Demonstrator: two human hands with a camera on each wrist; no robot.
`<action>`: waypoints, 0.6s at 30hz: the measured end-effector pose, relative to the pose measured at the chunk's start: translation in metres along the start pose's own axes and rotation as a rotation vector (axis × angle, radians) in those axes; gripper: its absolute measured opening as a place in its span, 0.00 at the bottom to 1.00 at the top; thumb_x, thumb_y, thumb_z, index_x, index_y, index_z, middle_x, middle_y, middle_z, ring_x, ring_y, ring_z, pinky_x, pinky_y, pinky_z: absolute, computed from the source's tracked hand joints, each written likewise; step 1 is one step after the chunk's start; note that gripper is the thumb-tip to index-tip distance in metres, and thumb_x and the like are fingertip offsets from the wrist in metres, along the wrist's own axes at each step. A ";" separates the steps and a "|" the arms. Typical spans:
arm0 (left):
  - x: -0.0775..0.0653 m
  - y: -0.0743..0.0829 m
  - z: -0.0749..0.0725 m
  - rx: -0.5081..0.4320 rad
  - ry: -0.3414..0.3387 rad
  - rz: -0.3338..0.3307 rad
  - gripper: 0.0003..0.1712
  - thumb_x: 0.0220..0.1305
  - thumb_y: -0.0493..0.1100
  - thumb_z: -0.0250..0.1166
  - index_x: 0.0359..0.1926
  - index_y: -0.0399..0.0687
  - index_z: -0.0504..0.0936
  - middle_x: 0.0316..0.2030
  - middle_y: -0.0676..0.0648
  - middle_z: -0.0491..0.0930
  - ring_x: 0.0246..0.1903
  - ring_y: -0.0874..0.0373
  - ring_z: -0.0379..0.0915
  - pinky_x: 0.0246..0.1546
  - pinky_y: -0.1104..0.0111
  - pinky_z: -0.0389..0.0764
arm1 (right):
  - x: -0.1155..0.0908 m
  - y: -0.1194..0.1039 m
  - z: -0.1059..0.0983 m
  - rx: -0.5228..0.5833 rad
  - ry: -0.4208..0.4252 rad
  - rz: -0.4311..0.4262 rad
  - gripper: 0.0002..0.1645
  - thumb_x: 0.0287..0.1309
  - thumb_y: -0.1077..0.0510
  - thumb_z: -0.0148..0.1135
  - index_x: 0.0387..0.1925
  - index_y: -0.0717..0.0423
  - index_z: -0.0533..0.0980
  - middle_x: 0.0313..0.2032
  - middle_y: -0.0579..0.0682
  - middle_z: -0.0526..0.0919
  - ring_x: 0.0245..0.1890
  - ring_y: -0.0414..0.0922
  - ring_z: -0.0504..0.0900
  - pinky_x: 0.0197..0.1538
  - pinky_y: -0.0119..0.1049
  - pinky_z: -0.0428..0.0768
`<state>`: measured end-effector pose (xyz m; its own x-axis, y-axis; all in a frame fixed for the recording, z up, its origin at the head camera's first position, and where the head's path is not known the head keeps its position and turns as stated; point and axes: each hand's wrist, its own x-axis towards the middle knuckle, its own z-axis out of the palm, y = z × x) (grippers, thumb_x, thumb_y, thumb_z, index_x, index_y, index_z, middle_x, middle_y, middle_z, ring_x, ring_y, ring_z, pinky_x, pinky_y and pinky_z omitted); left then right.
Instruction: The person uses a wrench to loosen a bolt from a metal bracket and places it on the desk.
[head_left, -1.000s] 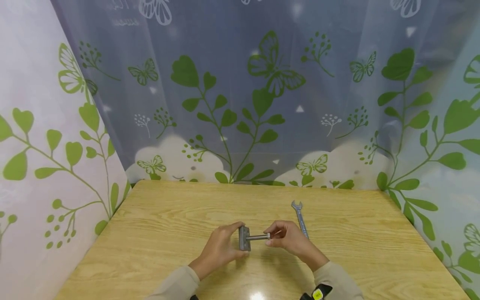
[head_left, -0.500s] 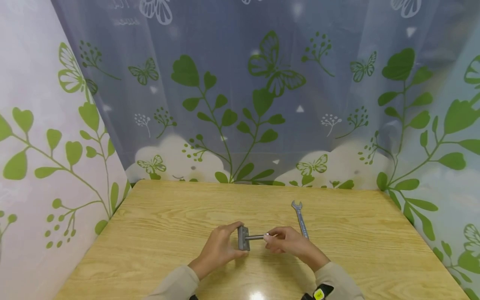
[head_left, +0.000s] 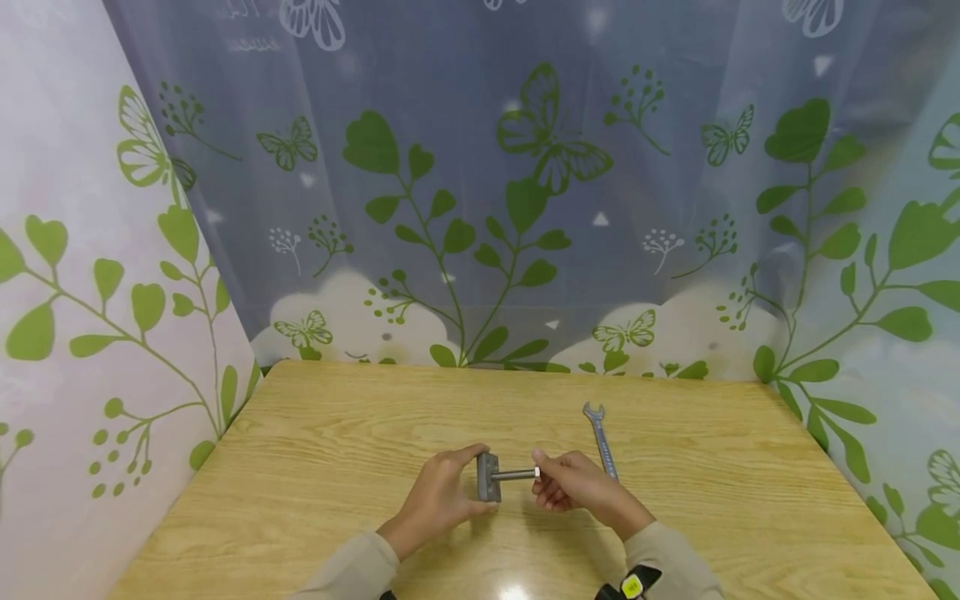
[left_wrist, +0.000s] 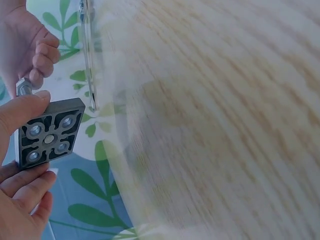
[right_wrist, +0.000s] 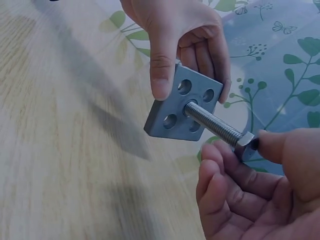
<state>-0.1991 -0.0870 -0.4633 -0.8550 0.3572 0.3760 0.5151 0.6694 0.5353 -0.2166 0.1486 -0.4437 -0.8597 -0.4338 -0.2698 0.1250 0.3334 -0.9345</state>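
Note:
My left hand grips a square grey metal plate by its edges, thumb on one side and fingers on the other. The plate has round holes near its corners. From its centre a threaded hex bolt sticks out toward my right hand. In the right wrist view, that hand's thumb is against the bolt head, with curled fingers close below it. The plate's other face shows in the left wrist view, with the bolt's end visible in the middle hole.
An open-end wrench lies on the wooden table just beyond my right hand. Curtains printed with leaves and butterflies stand behind the table and at both sides.
My right hand's fingers have shifted around the bolt head: they pinched it, rolled over it, and now sit lower with the thumb raised. Left hand and plate stay nearly still.

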 end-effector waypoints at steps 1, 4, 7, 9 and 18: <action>0.000 0.000 0.000 0.003 0.001 0.002 0.42 0.35 0.44 0.83 0.55 0.38 0.78 0.46 0.43 0.84 0.44 0.46 0.81 0.47 0.57 0.82 | -0.001 -0.001 0.000 -0.004 -0.002 0.002 0.36 0.69 0.37 0.46 0.30 0.67 0.78 0.22 0.47 0.80 0.22 0.37 0.79 0.30 0.32 0.82; 0.000 0.001 0.001 0.021 0.002 0.004 0.42 0.35 0.45 0.83 0.55 0.39 0.78 0.46 0.43 0.84 0.44 0.47 0.81 0.47 0.57 0.82 | -0.002 -0.004 -0.002 -0.032 0.005 -0.012 0.32 0.68 0.40 0.51 0.31 0.68 0.78 0.21 0.46 0.80 0.22 0.37 0.78 0.29 0.32 0.81; 0.000 0.002 0.001 0.038 0.000 0.003 0.42 0.35 0.45 0.83 0.55 0.39 0.78 0.47 0.43 0.84 0.45 0.47 0.81 0.48 0.58 0.82 | -0.004 -0.005 -0.004 -0.066 0.024 -0.070 0.23 0.65 0.48 0.58 0.35 0.67 0.78 0.24 0.48 0.81 0.26 0.41 0.80 0.33 0.38 0.83; 0.000 0.002 0.002 0.045 -0.003 0.005 0.42 0.35 0.46 0.82 0.55 0.39 0.78 0.47 0.43 0.84 0.45 0.48 0.81 0.48 0.58 0.82 | -0.005 -0.006 -0.006 -0.108 0.046 -0.129 0.17 0.62 0.53 0.63 0.37 0.66 0.78 0.27 0.49 0.81 0.29 0.43 0.79 0.35 0.40 0.82; -0.001 0.002 0.000 -0.075 -0.032 -0.023 0.42 0.38 0.46 0.81 0.57 0.37 0.76 0.51 0.38 0.81 0.49 0.42 0.79 0.50 0.55 0.81 | -0.004 -0.004 -0.012 -0.276 0.115 -0.382 0.11 0.50 0.66 0.70 0.38 0.62 0.81 0.33 0.54 0.83 0.31 0.39 0.80 0.33 0.30 0.82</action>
<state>-0.1969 -0.0856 -0.4628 -0.8676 0.3639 0.3390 0.4973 0.6274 0.5993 -0.2197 0.1585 -0.4359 -0.8698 -0.4780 0.1223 -0.3327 0.3851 -0.8608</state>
